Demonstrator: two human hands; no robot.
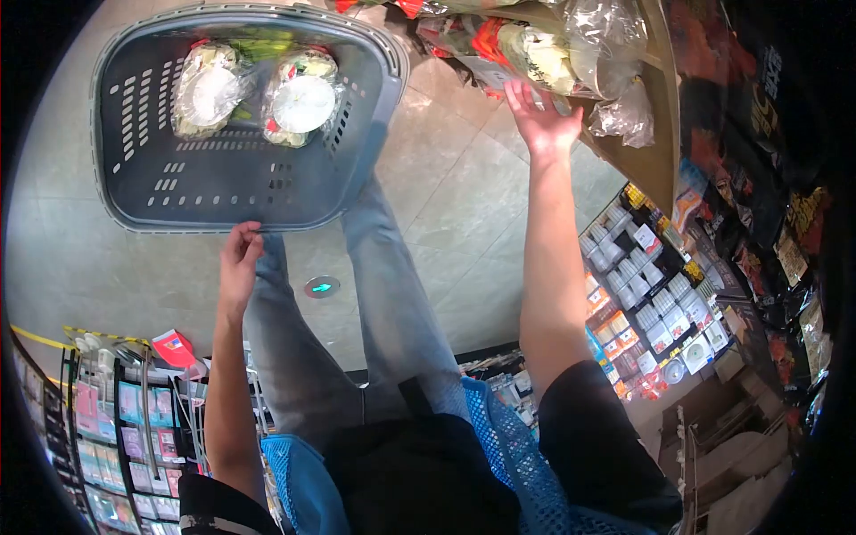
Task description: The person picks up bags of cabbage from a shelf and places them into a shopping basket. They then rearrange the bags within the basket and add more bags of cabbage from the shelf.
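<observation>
My left hand [237, 272] has its fingers curled over the near rim of a grey plastic shopping basket [245, 192]. Inside, toward the far side, lie two clear-wrapped packages, one on the left [212, 94] and one on the right [303, 102], each with a round white piece on top. Something long and green [263, 49] is partly hidden behind them. To the right, my right hand [542, 120] is open, palm up with fingers spread, just below a clear bag with red and orange print [526, 53] at the shelf's edge. Its fingertips overlap the bag's lower edge in this view.
A brown shelf or bin edge [660, 107] runs down the right, with a crumpled clear bag [624, 120] on it. Racks of small packaged goods stand at lower right [651, 294] and lower left [134, 428]. A floor marker with a green arrow [322, 287] lies between my legs.
</observation>
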